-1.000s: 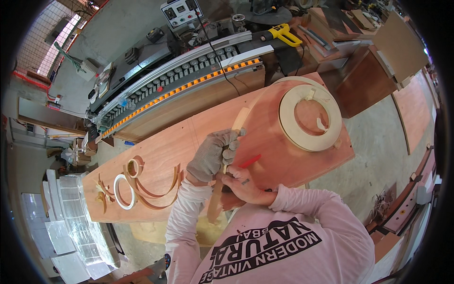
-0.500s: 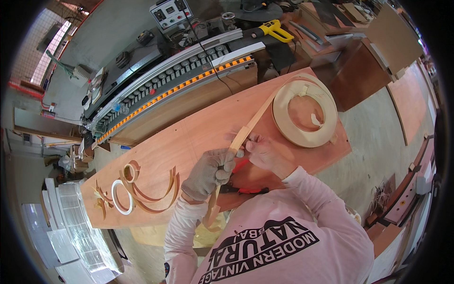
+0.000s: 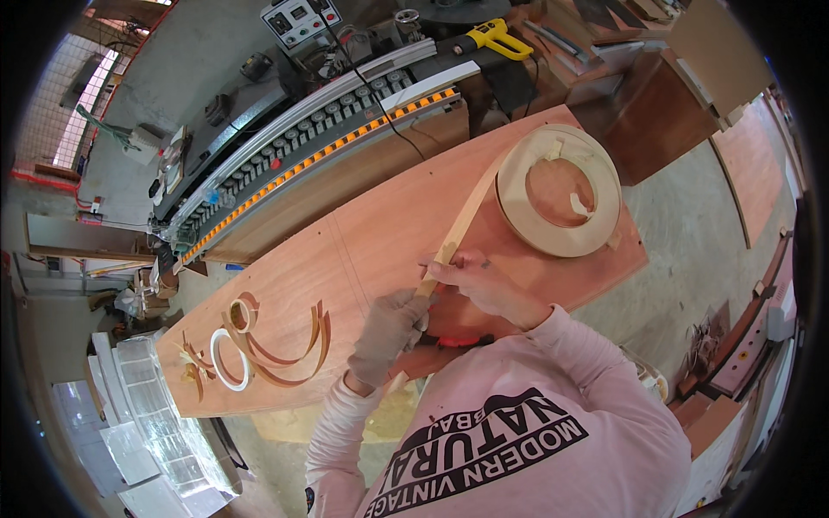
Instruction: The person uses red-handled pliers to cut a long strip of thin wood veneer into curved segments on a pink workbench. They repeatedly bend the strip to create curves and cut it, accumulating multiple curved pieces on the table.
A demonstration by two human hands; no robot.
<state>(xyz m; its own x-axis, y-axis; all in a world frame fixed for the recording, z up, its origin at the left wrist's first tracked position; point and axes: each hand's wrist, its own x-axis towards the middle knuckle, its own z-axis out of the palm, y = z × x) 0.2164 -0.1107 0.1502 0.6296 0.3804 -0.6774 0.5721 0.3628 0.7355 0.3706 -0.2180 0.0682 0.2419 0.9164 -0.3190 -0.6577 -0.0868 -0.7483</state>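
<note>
A pale wood edge-banding strip (image 3: pixel 471 210) runs from a large flat roll (image 3: pixel 518 203) on the workbench toward me. My left hand (image 3: pixel 386 332), in a grey glove, is closed around the strip near the bench's front edge. Bare, my right hand (image 3: pixel 479 281) pinches the same strip just beyond the glove, thumb and fingertips on it. A short tail of strip shows below the glove. Partly hidden by my shirt and forearms, a red and black item (image 3: pixel 462 340) lies at the bench edge; its kind is unclear.
On the reddish plywood bench (image 3: pixel 294 276) at left lie curled strip offcuts (image 3: pixel 324 332), a white ring (image 3: pixel 229 358) and a small tape roll (image 3: pixel 242 316). Behind stands a machine with a roller track (image 3: pixel 319 121). A yellow heat gun (image 3: pixel 496 39) rests at its right end.
My left hand has drawn slightly down along with the strip, and less tail shows below it. My right thumb and fingers have come onto the strip. The view has shifted a little.
</note>
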